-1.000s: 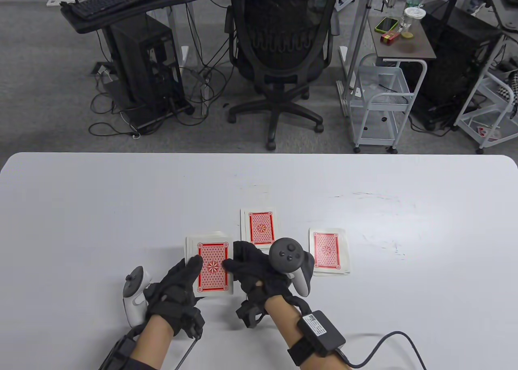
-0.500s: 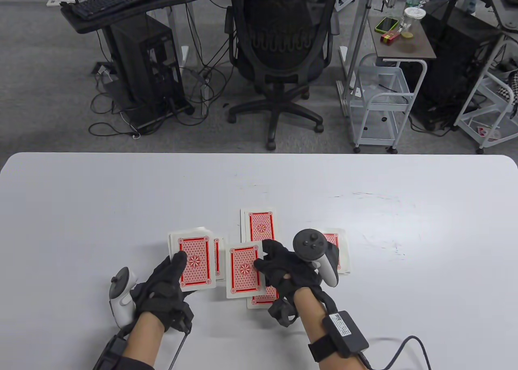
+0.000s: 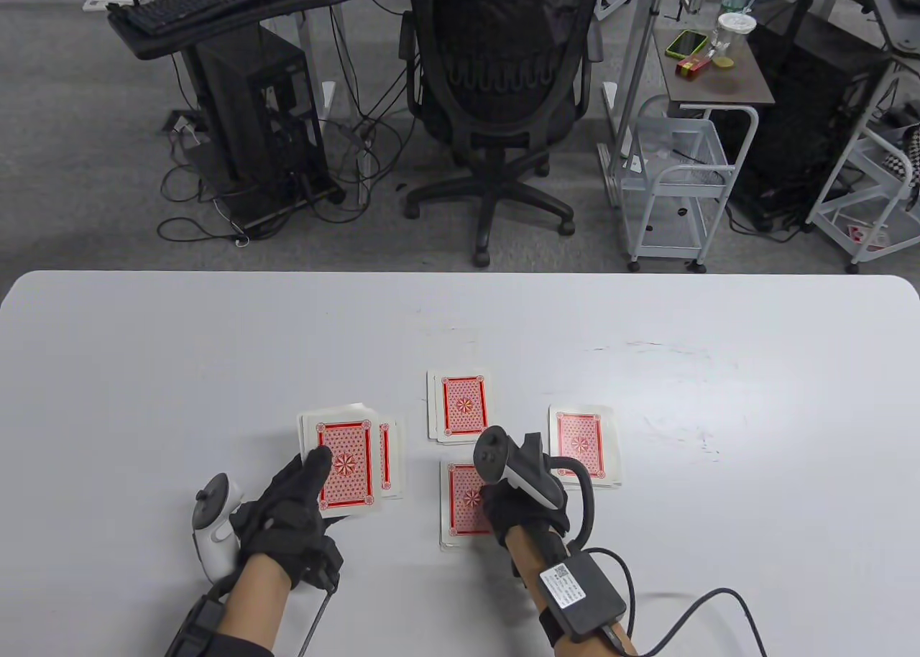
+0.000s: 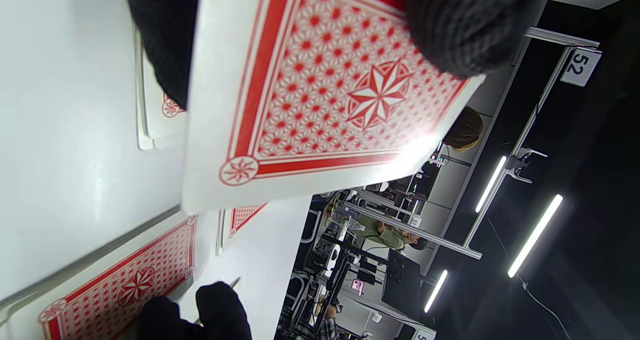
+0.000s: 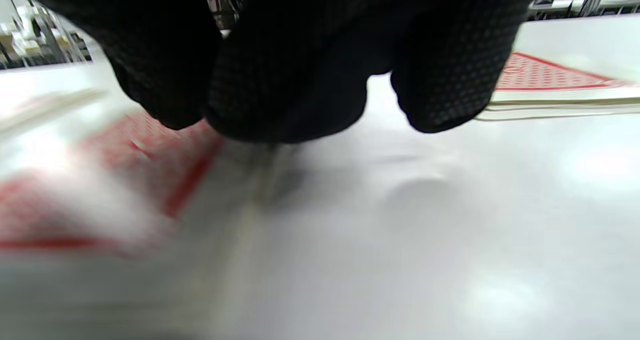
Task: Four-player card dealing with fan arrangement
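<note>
Left hand (image 3: pixel 298 502) holds deck (image 3: pixel 343 463), right hand (image 3: pixel 521 510) on pile (image 3: pixel 463 502)

Glossy paper cards (image 3: pixel 346 463), smooth matt white table (image 3: pixel 144 369), knit cloth gloves on hands (image 3: pixel 291 513).

On the table (image 3: pixel 144 369), your left hand (image 3: pixel 291 517) holds the deck (image 3: pixel 343 466) at the near left, above a pile (image 3: pixel 390 463) that peeks out just to its right. Your right hand (image 3: pixel 521 513) rests on the near pile (image 3: pixel 463 502) at the centre, with the far pile (image 3: pixel 460 407) just behind it and the right pile (image 3: pixel 583 445) beside it to the right. Beyond the table's far edge a chair (image 3: pixel 499 75) stands in the middle, a computer tower (image 3: pixel 255 111) to its left and a cart (image 3: pixel 672 175) to its right.
</note>
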Tool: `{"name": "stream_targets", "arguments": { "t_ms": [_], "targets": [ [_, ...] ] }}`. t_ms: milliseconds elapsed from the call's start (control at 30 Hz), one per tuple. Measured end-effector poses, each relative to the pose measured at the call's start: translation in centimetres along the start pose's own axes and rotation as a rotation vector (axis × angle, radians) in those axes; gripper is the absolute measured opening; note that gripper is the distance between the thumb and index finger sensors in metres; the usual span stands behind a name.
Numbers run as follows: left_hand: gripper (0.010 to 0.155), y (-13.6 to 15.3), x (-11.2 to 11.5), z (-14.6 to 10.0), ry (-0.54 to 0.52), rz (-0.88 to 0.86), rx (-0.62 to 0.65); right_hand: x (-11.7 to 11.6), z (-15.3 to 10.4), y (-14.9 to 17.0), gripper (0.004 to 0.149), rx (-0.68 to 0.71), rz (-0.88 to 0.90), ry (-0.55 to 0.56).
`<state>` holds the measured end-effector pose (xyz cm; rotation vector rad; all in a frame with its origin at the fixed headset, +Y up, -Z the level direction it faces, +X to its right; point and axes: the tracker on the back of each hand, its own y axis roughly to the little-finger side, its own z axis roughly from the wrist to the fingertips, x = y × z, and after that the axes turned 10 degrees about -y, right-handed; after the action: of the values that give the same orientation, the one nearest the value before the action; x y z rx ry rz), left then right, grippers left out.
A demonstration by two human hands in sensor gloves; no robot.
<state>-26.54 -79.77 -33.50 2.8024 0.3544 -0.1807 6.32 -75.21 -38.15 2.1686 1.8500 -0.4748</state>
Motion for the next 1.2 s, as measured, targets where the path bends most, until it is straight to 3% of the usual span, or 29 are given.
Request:
{"name": "stream_targets", "arguments": {
  "t_ms": [100, 267, 400, 467, 567, 933, 1033, 1200],
  "targets": [
    [0.046, 0.0, 0.5, -0.2, 0.01, 0.002, 0.008, 1.2, -0.9, -0.2, 0.07, 0.091, 0.162, 0.032],
    [0.046, 0.1, 1.9, -0.7, 0.041, 0.008, 0.01, 1.8, -1.8, -2.0, 0.062, 0.441, 0.569, 0.072],
    [0.046, 0.4, 3.2, -1.0, 0.084, 0.032, 0.0, 0.8, -1.8, -3.7, 0.069, 0.553, 0.75, -0.002],
    [0.046, 0.6, 3.7, -1.1, 0.093, 0.055, -0.002, 0.5, -1.8, -4.4, 0.07, 0.559, 0.759, -0.001],
    [0.045, 0.7, 4.1, -1.3, 0.102, 0.054, -0.01, 0.3, -1.9, -4.5, 0.059, 0.492, 0.764, 0.069],
    [0.046, -0.1, 2.6, -1.0, 0.122, -0.007, -0.049, 0.6, -0.9, -3.0, 0.061, 0.501, 0.966, -0.025],
    [0.046, -1.1, 0.7, -0.7, 0.052, -0.016, -0.028, 2.0, -0.6, -3.2, 0.063, 0.481, 0.919, 0.023],
    [0.046, -2.2, -4.3, -0.2, -0.165, -0.022, -0.009, 3.7, 1.6, -5.6, 0.071, 0.391, 0.795, -0.025]
  ]
}}
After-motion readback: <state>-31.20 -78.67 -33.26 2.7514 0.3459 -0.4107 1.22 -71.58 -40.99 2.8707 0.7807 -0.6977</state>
